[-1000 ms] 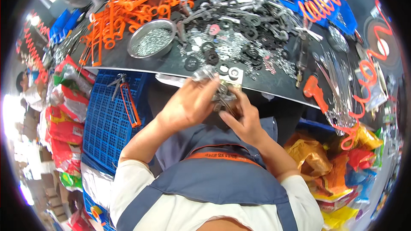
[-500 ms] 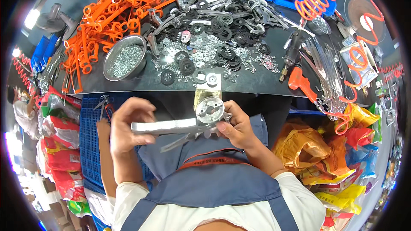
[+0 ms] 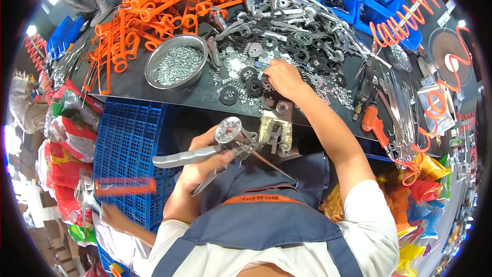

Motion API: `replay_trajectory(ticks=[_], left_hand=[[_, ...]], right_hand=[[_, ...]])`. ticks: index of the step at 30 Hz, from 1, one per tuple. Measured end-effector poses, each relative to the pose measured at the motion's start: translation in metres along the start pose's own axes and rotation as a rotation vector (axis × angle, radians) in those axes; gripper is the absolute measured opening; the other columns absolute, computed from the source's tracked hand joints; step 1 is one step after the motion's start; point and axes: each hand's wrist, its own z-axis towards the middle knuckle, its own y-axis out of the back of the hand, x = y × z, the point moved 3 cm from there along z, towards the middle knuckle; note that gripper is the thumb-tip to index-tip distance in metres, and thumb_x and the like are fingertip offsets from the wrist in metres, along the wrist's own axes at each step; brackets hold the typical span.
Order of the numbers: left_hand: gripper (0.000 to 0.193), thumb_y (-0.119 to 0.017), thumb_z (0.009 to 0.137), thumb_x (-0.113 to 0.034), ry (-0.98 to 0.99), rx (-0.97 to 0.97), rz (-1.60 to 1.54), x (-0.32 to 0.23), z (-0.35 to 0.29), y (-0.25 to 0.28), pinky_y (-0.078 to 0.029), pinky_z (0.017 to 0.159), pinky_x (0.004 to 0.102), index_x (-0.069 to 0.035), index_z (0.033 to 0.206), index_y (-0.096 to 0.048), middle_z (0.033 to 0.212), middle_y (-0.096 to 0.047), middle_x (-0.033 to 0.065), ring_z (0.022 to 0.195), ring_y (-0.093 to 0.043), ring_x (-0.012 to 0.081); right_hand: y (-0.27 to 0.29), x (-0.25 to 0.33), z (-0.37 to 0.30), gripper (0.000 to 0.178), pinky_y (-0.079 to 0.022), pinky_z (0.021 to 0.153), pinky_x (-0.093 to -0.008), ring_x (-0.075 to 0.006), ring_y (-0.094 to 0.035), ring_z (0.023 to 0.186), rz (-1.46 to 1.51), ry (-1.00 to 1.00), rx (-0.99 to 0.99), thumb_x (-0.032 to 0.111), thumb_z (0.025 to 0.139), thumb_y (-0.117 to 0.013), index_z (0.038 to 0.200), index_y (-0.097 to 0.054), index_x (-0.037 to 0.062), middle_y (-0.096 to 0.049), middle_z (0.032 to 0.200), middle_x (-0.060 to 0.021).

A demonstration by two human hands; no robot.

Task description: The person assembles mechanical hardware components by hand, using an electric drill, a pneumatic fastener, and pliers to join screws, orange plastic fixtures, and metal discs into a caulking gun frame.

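Note:
My left hand (image 3: 192,174) grips a metal lever tool (image 3: 184,157) over my lap. The tool has a long grey handle and a round silver disc with holes at its head; a thin rod and a second arm stick out below. My right hand (image 3: 286,79) is over the bench, fingers bent down into loose small parts. What its fingertips pinch, if anything, is hidden. Around it lie black toothed rings (image 3: 253,87) and small metal washers (image 3: 341,95). A metal fixture (image 3: 267,128) stands at the bench's front edge, between my arms.
A steel bowl of rivets (image 3: 150,66) sits near orange handles (image 3: 159,10). Metal levers (image 3: 307,15) and blue bins (image 3: 338,7) lie behind. An orange-gripped air tool (image 3: 376,123) and coiled hose (image 3: 400,28) are right. At left, a co-worker's hand (image 3: 113,218) is beside an orange-handled tool (image 3: 125,186).
My right hand has left the lever tool and reached forward into the small parts. My left hand has closed around the tool. A co-worker's orange-handled tool has come into view at left.

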Motion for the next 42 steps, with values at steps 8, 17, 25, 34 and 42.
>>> replay_trajectory(ticks=[8, 17, 25, 34, 42], left_hand=[[0.039, -0.063, 0.08, -0.017, 0.106, -0.074, 0.01, 0.024, 0.011, -0.025, -0.045, 0.071, 0.0282, 0.004, 0.112, -0.056, 0.097, -0.06, 0.0102, 0.082, -0.055, 0.0143], [0.05, -0.064, 0.08, -0.023, 0.075, -0.043, 0.002, 0.022, 0.003, -0.041, -0.045, 0.066, 0.0253, 0.004, 0.12, -0.051, 0.096, -0.06, 0.0089, 0.077, -0.054, 0.012], [0.039, -0.058, 0.084, -0.015, 0.022, -0.127, -0.061, 0.025, 0.0, -0.043, -0.043, 0.065, 0.0236, 0.003, 0.118, -0.052, 0.099, -0.059, 0.008, 0.08, -0.053, 0.0104], [0.036, -0.058, 0.085, -0.015, -0.014, -0.224, -0.045, 0.021, 0.011, -0.053, -0.037, 0.058, 0.019, 0.0, 0.117, -0.052, 0.083, -0.055, 0.0016, 0.068, -0.047, 0.0047], [0.032, -0.062, 0.081, -0.002, -0.161, -0.174, -0.044, 0.028, 0.023, -0.063, -0.042, 0.059, 0.0206, 0.002, 0.111, -0.05, 0.087, -0.056, 0.0049, 0.074, -0.052, 0.0065]], right_hand=[[-0.013, -0.002, 0.011, 0.007, -0.054, 0.061, -0.0358, -0.0243, -0.062, 0.084, -0.334, 0.126, -0.125, 0.008, 0.072, -0.058, 0.069, -0.063, 0.0036, -0.059, 0.085, -0.0089], [-0.01, -0.02, 0.022, 0.012, -0.052, 0.071, -0.0421, -0.0297, -0.06, 0.091, -0.192, 0.09, 0.085, 0.009, 0.076, -0.055, 0.073, -0.064, 0.0021, -0.06, 0.091, -0.0132], [-0.002, -0.03, 0.013, 0.012, -0.05, 0.068, -0.0399, -0.0261, -0.06, 0.086, 0.029, 0.169, -0.159, 0.018, 0.082, -0.059, 0.079, -0.065, 0.0075, -0.058, 0.084, -0.0073], [0.124, 0.085, -0.071, 0.008, -0.046, 0.057, -0.0308, -0.0231, -0.059, 0.067, 0.574, 0.123, -0.207, 0.007, 0.077, -0.067, 0.082, -0.063, 0.0019, -0.056, 0.075, -0.009], [0.129, 0.128, -0.103, 0.008, -0.049, 0.055, -0.029, -0.0187, -0.055, 0.071, -0.118, 0.469, -0.142, 0.008, 0.071, -0.062, 0.075, -0.06, 0.0013, -0.049, 0.076, -0.0058]])
